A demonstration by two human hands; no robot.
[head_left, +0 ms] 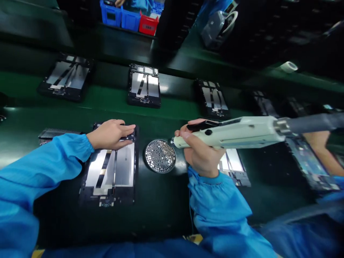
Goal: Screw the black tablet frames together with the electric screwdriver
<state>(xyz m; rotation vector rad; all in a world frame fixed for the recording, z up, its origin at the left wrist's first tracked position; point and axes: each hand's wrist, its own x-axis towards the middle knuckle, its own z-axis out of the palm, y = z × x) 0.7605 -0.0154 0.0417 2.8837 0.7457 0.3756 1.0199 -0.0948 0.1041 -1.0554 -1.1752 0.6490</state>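
My left hand [111, 134] lies over the upper end of an opened tablet [123, 166], fingers stretched out and the thumb apart from them. Silver panels and dark flat cables show in the tablet's uncovered inside. An off-white electric screwdriver [242, 130] is gripped in my right hand [201, 152], held nearly level with its tip pointing left. That tip is at the right rim of a round dish [160, 156] of small shiny screws or a perforated screw plate; I cannot tell which. Whether the bit carries a screw is too small to see.
Several opened tablets [144, 86] stand in a row along the green line behind. Another tablet [235, 166] lies partly under my right forearm. A dark ridged tray [60, 133] is by my left sleeve. A co-worker's arm [319, 143] reaches in at right. Blue bins [130, 19] and a red bin [148, 25] stand at the back.
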